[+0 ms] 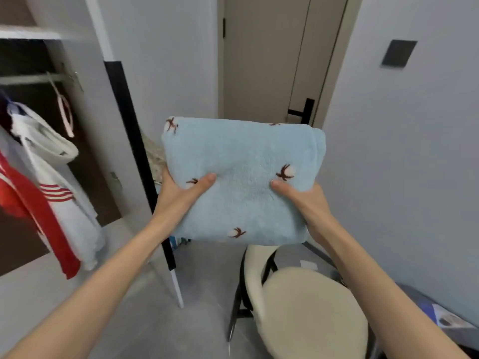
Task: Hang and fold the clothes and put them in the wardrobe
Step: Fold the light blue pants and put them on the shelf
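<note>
Folded pale-blue fleece garment with small brown-and-white cotton-sprig motifs (pixel 243 182) is held up in the air above a cream padded chair (pixel 308 314). Left hand (pixel 178 195) grips its left edge, thumb on top; right hand (pixel 305 200) grips the right edge likewise. To the left, an open wardrobe (pixel 77 141) shows what looks like a white hooded top (pixel 44 141) and a red-and-white striped garment (pixel 39 208) hanging, blurred.

Inspector: Any legible text, labels, brands or numbers?
Operator: None legible. The printed sheet (pixel 451 318) at the lower right edge carries markings, but they are too blurred to read.
</note>
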The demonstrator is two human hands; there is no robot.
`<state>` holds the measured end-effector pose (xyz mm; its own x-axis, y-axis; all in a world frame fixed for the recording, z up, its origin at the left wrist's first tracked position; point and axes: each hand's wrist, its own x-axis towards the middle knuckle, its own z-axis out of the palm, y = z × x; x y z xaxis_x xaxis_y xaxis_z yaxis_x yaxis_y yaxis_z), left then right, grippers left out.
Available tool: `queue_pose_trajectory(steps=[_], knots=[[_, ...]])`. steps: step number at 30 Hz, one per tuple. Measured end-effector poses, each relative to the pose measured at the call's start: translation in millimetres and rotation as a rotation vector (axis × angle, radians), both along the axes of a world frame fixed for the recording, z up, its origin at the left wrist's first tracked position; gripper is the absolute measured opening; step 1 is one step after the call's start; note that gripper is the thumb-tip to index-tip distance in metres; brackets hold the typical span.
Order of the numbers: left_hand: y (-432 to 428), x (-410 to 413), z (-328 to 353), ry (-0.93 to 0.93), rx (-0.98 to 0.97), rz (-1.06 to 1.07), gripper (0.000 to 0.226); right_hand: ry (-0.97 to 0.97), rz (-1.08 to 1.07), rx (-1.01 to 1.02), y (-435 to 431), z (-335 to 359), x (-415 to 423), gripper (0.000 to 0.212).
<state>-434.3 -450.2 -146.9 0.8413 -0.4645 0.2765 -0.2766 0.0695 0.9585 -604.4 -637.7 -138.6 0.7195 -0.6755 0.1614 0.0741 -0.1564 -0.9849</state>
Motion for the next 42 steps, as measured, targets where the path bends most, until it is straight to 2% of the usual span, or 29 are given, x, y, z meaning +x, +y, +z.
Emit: queue_pose_trajectory(steps=[4,7,12,16,18,21,28,31,35,38,42], knots=[[91.8,39.3,42.5,-0.028,-0.044,0.122,0.098,-0.097,0.193,0.003,65.5,41.0,73.5,0.065],[161.4,64.9,67.0,-0.084,-0.079,0.218,0.090,-0.167,0.315,-0.009,124.4,67.7,127.0,0.064],[271.6,110.3,111.5,-0.134,-0.100,0.338,0.095,-0.211,0.544,0.003,215.6,110.5,205.7,0.062],[335.2,146.5,147.8,-0.221,-0.101,0.389,0.083,-0.265,0.648,0.004,270.3,144.5,259.2,0.059],[357.4,166.5,164.1,-0.250,-0.098,0.414,0.084,-0.291,0.673,0.019,290.7,160.9,283.5,0.059],[379.2,198.9,187.5,-0.263,-0.077,0.454,0.096,-0.366,0.660,0.017,313.4,184.5,319.2,0.058],[393.7,297.1,246.8,-0.439,-0.041,0.566,0.085,-0.551,0.601,0.007,335.4,235.1,418.4,0.064],[390.1,344.7,269.4,-0.496,-0.028,0.605,0.088,-0.608,0.609,0.019,334.9,255.0,467.0,0.066],[382.4,404.3,296.0,-0.510,-0.045,0.586,0.081,-0.631,0.612,0.055,330.4,278.3,532.8,0.070],[374.0,445.7,312.8,-0.531,-0.036,0.571,0.065,-0.619,0.611,0.079,325.4,291.0,581.8,0.070],[365.3,508.4,327.0,-0.509,-0.022,0.602,0.077,-0.602,0.582,0.098,318.3,301.2,645.8,0.071]])
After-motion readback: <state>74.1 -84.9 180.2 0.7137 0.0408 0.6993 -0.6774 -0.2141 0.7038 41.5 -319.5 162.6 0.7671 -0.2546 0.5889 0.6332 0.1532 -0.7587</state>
